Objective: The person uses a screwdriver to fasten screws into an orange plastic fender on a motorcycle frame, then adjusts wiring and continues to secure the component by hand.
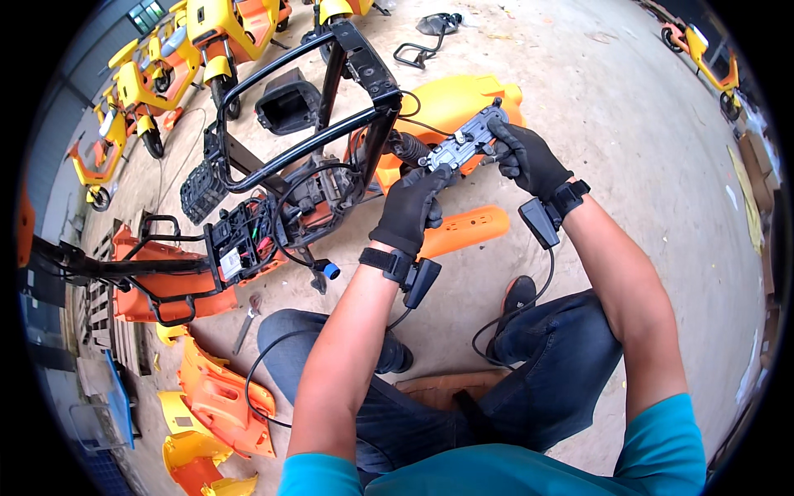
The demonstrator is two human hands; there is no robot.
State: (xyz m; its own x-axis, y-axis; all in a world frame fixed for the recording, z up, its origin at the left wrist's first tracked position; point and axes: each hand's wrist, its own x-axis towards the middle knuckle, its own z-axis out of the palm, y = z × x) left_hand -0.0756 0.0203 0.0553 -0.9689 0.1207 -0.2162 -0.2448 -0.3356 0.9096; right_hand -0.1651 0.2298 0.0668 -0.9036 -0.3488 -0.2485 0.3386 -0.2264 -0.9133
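Both my hands wear black gloves and hold a long grey moulded part [463, 142] level in front of me, above the floor. Its exact kind I cannot make out; a thin black wire runs from it toward the scooter frame. My left hand [411, 202] pinches the near left end between thumb and fingers. At the far right end, my right hand [529, 153] is closed on the part. Just left of the hands stands the stripped black scooter frame [289, 153], with its shock absorber [408, 149] and wiring exposed.
Behind the part lies a yellow body panel [463, 95], and below it an orange strip panel [467, 230]. Orange panels [223, 397] and an adjustable wrench [246, 324] are on the floor at left. A black bin [288, 103] sits behind the frame. Yellow scooters [153, 83] stand far left.
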